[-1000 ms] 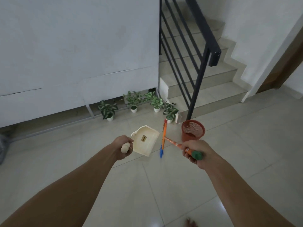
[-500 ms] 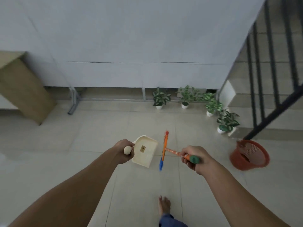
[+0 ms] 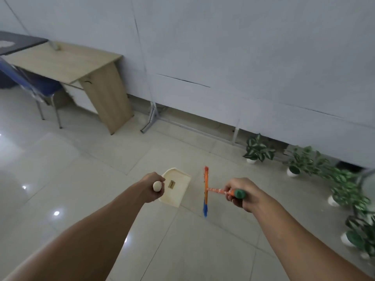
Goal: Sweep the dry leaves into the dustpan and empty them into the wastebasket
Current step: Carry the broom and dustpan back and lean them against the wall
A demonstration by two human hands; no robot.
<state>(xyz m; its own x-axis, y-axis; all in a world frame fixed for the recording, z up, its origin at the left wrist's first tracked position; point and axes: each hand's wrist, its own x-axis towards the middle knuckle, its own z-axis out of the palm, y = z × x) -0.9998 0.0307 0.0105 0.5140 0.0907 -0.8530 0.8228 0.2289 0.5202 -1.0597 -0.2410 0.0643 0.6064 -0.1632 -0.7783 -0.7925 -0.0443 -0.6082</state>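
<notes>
My left hand (image 3: 151, 187) grips the handle of a cream dustpan (image 3: 176, 187), held above the floor with its pan pointing away from me. My right hand (image 3: 242, 194) grips the orange handle, near its green end cap, of a small broom (image 3: 206, 191) whose orange and blue head hangs just right of the dustpan. The two tools are apart by a narrow gap. No dry leaves and no wastebasket show in this view.
A wooden desk (image 3: 67, 65) and a blue chair (image 3: 30, 82) stand at the left by the grey wall. Small potted plants (image 3: 258, 150) line the wall base toward the right edge. Pale floor tiles (image 3: 101, 151) spread ahead and to the left.
The view has swung left: the stairs and the red wastebasket have left the frame, and the desk and chair have come in. Both hands keep the same hold on dustpan and broom.
</notes>
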